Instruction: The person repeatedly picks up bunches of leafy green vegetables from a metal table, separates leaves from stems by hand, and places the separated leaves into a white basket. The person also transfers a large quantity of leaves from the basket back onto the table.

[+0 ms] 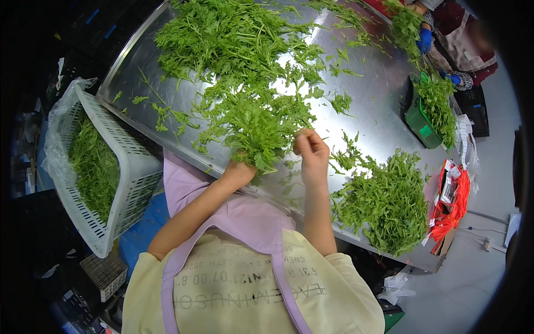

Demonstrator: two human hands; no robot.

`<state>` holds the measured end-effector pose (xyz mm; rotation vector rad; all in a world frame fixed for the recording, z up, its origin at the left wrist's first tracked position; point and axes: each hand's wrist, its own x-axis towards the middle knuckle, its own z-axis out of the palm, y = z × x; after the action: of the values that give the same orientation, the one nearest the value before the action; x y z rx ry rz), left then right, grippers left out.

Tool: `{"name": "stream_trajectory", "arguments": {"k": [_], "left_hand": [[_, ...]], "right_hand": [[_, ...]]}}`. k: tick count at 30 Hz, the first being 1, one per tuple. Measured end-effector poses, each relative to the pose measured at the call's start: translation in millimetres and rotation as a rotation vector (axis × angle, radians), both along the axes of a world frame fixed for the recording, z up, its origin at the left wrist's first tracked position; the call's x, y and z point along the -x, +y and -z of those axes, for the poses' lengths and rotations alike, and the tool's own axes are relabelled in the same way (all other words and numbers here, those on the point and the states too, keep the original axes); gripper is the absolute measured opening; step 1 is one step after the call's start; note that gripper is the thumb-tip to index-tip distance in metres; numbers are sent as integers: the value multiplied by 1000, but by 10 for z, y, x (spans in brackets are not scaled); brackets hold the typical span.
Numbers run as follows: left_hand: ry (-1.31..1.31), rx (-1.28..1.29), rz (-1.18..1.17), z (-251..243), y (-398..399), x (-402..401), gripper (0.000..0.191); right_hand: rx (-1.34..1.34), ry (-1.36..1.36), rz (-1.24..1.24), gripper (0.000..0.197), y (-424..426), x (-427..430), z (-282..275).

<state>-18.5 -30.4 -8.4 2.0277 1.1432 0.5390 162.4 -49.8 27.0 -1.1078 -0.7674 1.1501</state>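
Observation:
My left hand [242, 170] grips a bunch of feathery leafy greens [260, 129], like crown daisy greens, at its lower end near the table's front edge. The leaves spread away from me and partly cover my fingers. Just right of that bunch, my right hand [312, 148] is raised with its fingers curled in; I see nothing in it. A large heap of the same greens [225, 37] lies at the far side of the stainless steel table [371, 121]. Another pile [384, 204] sits at the near right, beyond my right forearm.
A tilted white plastic crate [139, 175] holding greens stands at left, with clear film over its rim. At right are a green container [423, 125] of greens and red ties [454, 200]. Across the table, a co-worker's blue-gloved hand [424, 40] is beside a bunch.

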Motion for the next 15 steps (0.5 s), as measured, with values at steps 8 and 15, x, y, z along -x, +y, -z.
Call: {"name": "stream_trajectory", "arguments": {"k": [8,15], "left_hand": [[-39,-338,40,-16,-3,-43,23],[-98,-368,47,76,3,9,25]], "right_hand": [[-7,-327,-135,14,-33,28,-167],[37,-645,-144,14,-11,138,-272]]}}
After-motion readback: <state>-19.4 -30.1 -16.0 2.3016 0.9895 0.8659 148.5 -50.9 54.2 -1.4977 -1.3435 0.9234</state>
